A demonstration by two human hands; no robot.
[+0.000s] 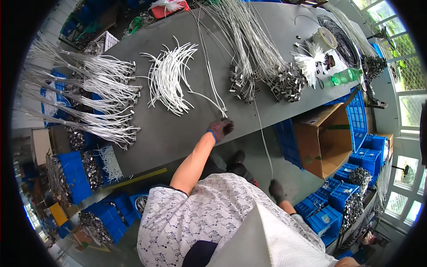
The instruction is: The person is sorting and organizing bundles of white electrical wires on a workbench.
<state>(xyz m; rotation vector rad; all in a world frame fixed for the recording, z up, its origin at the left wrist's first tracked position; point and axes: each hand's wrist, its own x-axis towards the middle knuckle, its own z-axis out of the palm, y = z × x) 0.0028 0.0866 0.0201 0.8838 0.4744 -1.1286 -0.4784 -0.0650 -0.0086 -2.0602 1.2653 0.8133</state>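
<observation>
My left hand (221, 129), in a dark glove with a blue cuff, is closed at the table's front edge on the ends of white cables (209, 71). A small metal connector (224, 109) shows just beyond its fingers, and the cables run back across the table. Lower and to the right, off the table, my gloved right hand (276, 191) is closed at the end of a thin wire (265, 147) that hangs over the edge; its fingertips are hard to make out. Loose white sleeve tubes (171, 78) lie fanned out left of the cables.
Bundled white cables with metal ends (109, 95) hang over the table's (155, 133) left end. Wire bundles with connectors (284, 82), a green bottle (347, 76) and a tub (324, 38) lie at right. A cardboard box (327, 147) and blue crates (327, 218) stand beside me.
</observation>
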